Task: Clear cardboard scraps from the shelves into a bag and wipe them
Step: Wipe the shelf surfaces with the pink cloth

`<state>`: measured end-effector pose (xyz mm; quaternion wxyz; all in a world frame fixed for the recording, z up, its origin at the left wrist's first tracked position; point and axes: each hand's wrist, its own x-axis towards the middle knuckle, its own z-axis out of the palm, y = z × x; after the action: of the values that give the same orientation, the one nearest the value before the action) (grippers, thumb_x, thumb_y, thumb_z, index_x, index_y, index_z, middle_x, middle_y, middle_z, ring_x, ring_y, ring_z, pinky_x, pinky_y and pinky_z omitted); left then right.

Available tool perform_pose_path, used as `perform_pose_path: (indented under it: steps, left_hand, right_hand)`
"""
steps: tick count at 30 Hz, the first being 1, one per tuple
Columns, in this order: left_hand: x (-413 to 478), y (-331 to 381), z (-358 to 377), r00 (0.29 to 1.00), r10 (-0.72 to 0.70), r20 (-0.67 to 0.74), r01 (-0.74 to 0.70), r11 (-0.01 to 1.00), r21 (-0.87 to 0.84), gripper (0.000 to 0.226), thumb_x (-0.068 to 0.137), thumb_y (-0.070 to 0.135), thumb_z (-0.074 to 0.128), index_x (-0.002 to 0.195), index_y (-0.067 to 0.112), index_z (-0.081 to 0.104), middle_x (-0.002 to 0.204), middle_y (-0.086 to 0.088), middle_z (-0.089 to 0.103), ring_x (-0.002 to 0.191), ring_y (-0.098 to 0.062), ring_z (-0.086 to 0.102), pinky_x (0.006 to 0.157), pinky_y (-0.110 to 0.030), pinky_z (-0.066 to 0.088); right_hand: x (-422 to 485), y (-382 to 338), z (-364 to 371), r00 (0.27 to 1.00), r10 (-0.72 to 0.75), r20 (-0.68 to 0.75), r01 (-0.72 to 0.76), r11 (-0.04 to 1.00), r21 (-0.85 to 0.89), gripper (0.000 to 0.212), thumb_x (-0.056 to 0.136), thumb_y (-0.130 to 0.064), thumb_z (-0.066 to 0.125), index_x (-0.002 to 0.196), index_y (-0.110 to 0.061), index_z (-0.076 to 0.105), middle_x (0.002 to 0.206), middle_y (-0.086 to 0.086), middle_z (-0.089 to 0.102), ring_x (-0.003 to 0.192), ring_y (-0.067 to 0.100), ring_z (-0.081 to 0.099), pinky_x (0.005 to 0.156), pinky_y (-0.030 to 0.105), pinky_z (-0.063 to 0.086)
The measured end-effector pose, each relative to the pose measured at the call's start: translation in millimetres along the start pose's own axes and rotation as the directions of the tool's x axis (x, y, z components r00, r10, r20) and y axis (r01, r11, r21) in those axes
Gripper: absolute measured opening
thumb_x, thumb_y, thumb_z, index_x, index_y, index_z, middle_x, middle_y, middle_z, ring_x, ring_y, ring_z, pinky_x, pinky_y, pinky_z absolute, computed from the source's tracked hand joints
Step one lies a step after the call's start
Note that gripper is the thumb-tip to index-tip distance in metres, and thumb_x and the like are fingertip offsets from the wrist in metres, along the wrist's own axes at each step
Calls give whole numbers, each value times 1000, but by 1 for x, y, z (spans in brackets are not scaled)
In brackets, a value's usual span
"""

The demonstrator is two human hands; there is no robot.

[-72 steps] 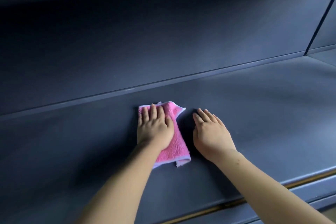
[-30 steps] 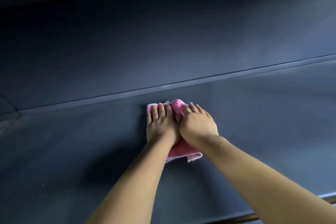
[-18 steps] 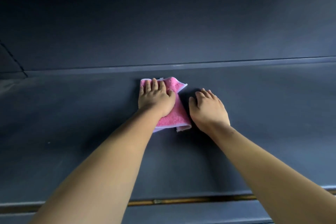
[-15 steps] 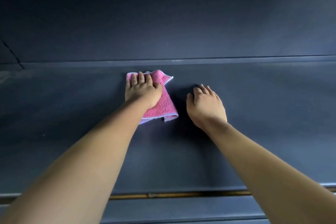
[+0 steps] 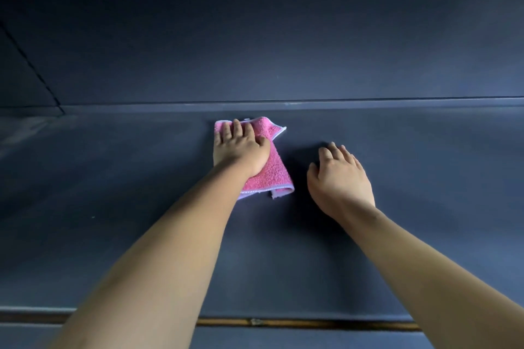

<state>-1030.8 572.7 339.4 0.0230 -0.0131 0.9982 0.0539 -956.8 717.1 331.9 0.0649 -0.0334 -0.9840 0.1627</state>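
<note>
Quick log from my remote seat: head view only, both bare forearms reach in from the bottom edge. The left hand lies flat on the pink cloth, fingers straight and close together, pressing down, not curled round it. The cloth is folded terry with a pale lilac hem. It sits on the dark blue-grey shelf, far back, just short of the seam where the shelf meets the back panel. The hand covers the cloth's left and far part; its right side and near hem stick out. The right hand is just beside the cloth on its right, apart from it, with a strip of bare shelf between. Its fingers are spread a little, loosely bent, holding nothing, and the tips are down on the shelf. I cannot tell if the palm touches. A tiny pale speck sits on the shelf left of the arms, too small to identify. A brownish strip runs along the shelf's front edge.
</note>
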Motion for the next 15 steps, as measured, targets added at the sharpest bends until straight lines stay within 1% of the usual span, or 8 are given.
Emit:
perform_pose_path:
  steps: [2, 3, 7, 9, 11, 13, 15]
  left_hand:
    - [5, 0, 0, 999, -33, -8, 33, 999, 4, 57, 98, 35, 14, 150, 14, 6, 159, -9, 0, 147, -27, -3, 120, -40, -4]
    - [8, 3, 0, 1000, -22, -11, 22, 1000, 2, 57, 98, 35, 14, 150, 15, 7, 159, -8, 0, 147, -27, -3, 120, -41, -5]
    - [9, 26, 1, 984, 177, 7, -177, 984, -21, 56, 98, 35, 13, 150, 17, 6, 160, -5, -1, 147, -25, -4, 120, -38, -6]
    - [11, 29, 2, 978, 207, 22, -206, 978, -33, 56, 98, 36, 13, 150, 18, 5, 160, -4, -2, 147, -25, -5, 120, -37, -6]
    - [16, 16, 0, 987, 158, 9, -158, 987, -10, 57, 98, 37, 12, 150, 16, 5, 159, -6, -1, 147, -25, -3, 120, -37, -6]
    - [20, -12, -3, 999, 36, -2, -36, 999, 19, 57, 99, 38, 10, 150, 14, 4, 159, -8, -1, 147, -26, -2, 120, -37, -5]
    - [22, -47, -8, 996, -87, 3, 87, 996, 30, 58, 98, 40, 9, 150, 14, 3, 159, -8, -2, 147, -26, -2, 120, -36, -4]
  right_hand:
    - [0, 0, 1, 1000, 0, -6, 0, 1000, -2, 41, 96, -24, 29, 130, -4, 41, 150, 9, 31, 141, 24, 19, 115, 31, 12]
    - [1, 0, 2, 1000, 0, -8, 0, 1000, -3, 41, 96, -24, 29, 130, -4, 41, 150, 9, 31, 141, 24, 20, 115, 31, 12]
    - [2, -1, 3, 1000, 0, -21, 0, 1000, 1, 40, 96, -23, 31, 129, -4, 42, 150, 9, 31, 141, 24, 21, 115, 31, 12]
    - [2, -1, 2, 1000, 2, -18, -2, 1000, -4, 41, 96, -24, 30, 131, -4, 40, 152, 9, 29, 142, 23, 19, 115, 31, 11]
    - [1, 0, 2, 1000, 6, -12, -6, 1000, -16, 42, 97, -24, 29, 134, -5, 38, 153, 8, 27, 143, 23, 16, 115, 30, 10]
    - [0, -1, 2, 1000, 6, -10, -6, 1000, -21, 42, 97, -24, 29, 133, -5, 39, 152, 8, 28, 143, 23, 16, 115, 30, 10]
    - [0, -1, 2, 1000, 0, -15, 0, 1000, -20, 40, 97, -23, 29, 131, -5, 40, 151, 8, 29, 143, 24, 17, 115, 30, 11]
